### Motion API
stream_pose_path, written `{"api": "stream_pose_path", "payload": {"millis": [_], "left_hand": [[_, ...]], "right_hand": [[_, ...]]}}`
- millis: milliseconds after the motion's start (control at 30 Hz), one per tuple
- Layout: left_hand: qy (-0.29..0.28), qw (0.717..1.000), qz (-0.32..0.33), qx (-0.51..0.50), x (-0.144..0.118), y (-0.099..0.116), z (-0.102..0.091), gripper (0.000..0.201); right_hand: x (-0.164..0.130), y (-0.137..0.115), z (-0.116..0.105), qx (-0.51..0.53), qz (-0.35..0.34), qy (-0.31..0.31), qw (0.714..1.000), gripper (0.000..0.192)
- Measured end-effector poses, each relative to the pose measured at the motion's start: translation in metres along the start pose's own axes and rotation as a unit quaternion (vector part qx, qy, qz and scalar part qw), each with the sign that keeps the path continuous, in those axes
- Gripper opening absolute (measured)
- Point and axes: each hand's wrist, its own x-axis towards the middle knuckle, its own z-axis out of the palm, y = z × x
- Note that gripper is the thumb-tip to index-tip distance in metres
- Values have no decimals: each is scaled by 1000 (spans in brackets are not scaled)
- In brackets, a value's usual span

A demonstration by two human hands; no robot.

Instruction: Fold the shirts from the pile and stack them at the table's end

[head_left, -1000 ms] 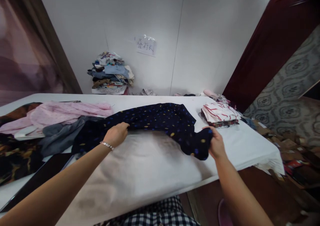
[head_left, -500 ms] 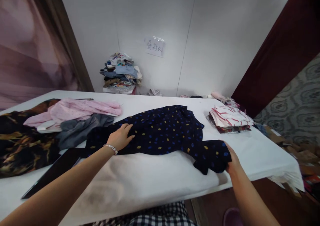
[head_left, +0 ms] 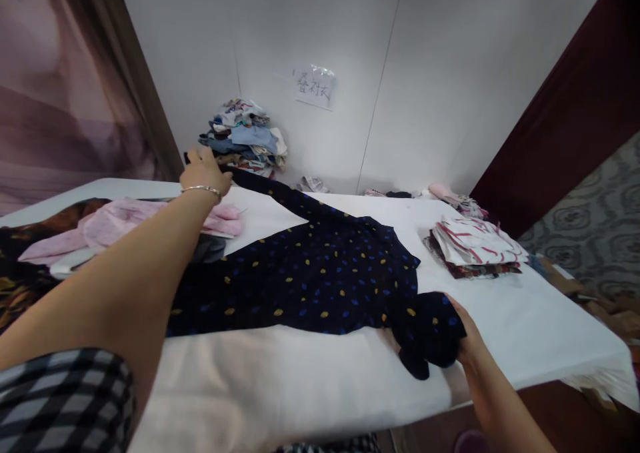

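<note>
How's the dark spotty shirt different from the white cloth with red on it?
The dark shirt has blue and yellow spots; the white cloth has red marks. The dark shirt is spread out; the white cloth sits folded atop a stack. The left hand holds the dark shirt; no hand touches the white cloth. Both are on the table.

Matt, soft-looking cloth forms the patterned garment (head_left: 320, 273) at the center of the frame, above a dull, creased white cloth covering (head_left: 280, 389). A polished metal bracelet (head_left: 201, 189) gleams left of center. At upper center, a paper sign (head_left: 315, 91) catches glossy, plastic-like glints against a smooth, low-sheen wall (head_left: 450, 73).
</note>
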Motion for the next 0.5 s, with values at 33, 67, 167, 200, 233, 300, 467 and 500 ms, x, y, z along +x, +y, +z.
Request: {"api": "stream_pose_path", "payload": {"millis": [33, 67, 167, 200, 233, 300, 467, 500], "left_hand": [[12, 1000, 19, -22, 1, 3, 3, 75], [6, 998, 50, -37, -2, 8, 10, 73], [-96, 987, 121, -45, -42, 27, 44, 54], [-133, 982, 128, -47, -62, 33, 55, 47], [-198, 968, 144, -53, -84, 36, 65, 43], [-263, 936, 219, -85, -130, 37, 77, 40], [-310, 897, 309, -67, -209, 14, 76, 45], [-310, 898, 309, -51, -216, 7, 75, 45]], "right_hand": [[0, 2, 0, 1, 3, 1, 1000, 25], [-1, 4, -1, 2, 7, 5, 1000, 26], [-1, 10, -7, -2, 18, 20, 1000, 28], [-1, 12, -10, -9, 18, 21, 1000, 29], [-1, 12, -14, -22, 13, 22, 999, 30], [1, 13, -20, -56, -6, 26, 998, 31], [-4, 8, -25, -73, -52, 92, 992, 31], [-7, 6, -24, -55, -55, 102, 992, 31]]}}
